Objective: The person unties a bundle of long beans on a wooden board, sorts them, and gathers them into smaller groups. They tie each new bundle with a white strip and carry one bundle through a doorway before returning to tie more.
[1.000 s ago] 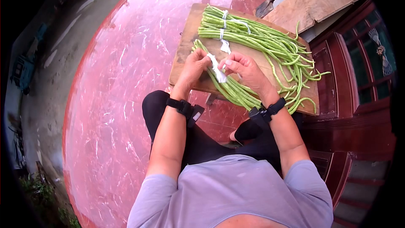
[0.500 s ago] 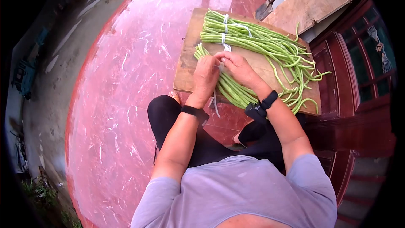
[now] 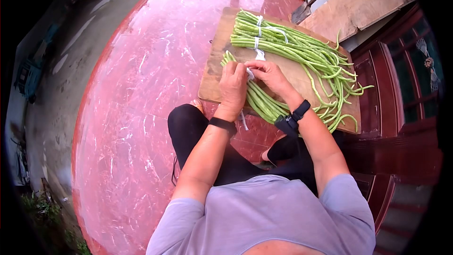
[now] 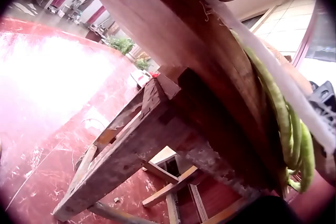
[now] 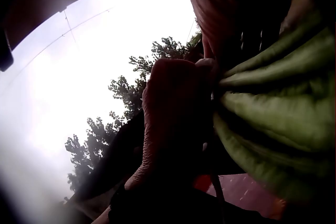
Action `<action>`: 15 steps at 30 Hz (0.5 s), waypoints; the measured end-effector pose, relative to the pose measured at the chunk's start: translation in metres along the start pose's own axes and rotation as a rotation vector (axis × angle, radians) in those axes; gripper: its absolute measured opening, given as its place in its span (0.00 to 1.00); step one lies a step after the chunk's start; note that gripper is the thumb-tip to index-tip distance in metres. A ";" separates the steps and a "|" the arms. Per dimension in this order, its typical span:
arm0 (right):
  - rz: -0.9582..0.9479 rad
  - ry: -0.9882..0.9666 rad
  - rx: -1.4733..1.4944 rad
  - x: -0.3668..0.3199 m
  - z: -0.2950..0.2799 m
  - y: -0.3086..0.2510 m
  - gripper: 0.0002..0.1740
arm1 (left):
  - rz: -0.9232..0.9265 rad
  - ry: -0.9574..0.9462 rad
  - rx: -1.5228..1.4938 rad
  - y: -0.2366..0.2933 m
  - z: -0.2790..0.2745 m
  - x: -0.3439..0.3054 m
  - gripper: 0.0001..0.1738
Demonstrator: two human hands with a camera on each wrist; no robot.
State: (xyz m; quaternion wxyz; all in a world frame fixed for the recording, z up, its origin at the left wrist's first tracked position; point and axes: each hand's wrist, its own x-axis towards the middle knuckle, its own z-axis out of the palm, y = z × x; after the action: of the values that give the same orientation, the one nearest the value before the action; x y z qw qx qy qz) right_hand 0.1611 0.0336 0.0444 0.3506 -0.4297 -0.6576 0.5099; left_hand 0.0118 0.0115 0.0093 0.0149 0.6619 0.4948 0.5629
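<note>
Long green beans gathered in a bundle [image 3: 263, 101] lie at the near edge of a wooden tabletop [image 3: 214, 73]. A white strip [image 3: 250, 73] goes round this bundle near its left end. My left hand [image 3: 233, 87] pinches the strip, its fingers bent over the bundle. From the right, my right hand [image 3: 272, 78] pinches the strip too, fingertips close to the left ones. One strip end hangs below the table edge. In the left wrist view a length of white strip [image 4: 286, 74] runs beside bean ends [image 4: 300, 150]. The right wrist view shows the beans [image 5: 278, 111] drawn together.
Two tied bundles of long beans [image 3: 278, 35] lie farther back on the tabletop, their loose ends spread rightward. Behind stand a shovel [image 3: 300, 13] and a wooden board [image 3: 356, 7]. A dark red door [image 3: 391, 85] is at the right. The table's wooden legs [image 4: 113, 150] stand on red floor.
Both hands have come together over the strip, the left moving rightward and down along the bundle. The strip, spread and visible a second ago, is now drawn in between the fingers.
</note>
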 end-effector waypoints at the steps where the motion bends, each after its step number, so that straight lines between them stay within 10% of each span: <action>1: 0.002 0.003 0.014 0.000 -0.001 0.001 0.11 | 0.007 -0.008 -0.021 -0.003 0.001 0.000 0.09; 15: -0.041 -0.005 -0.007 0.004 -0.006 0.011 0.07 | -0.104 -0.061 -0.164 -0.004 -0.006 0.002 0.08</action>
State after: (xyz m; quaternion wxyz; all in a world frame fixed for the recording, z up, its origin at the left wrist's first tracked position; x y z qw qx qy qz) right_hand 0.1674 0.0403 0.0351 0.3582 -0.4161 -0.6688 0.5014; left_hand 0.0049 0.0115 0.0108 0.1131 0.6488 0.4801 0.5795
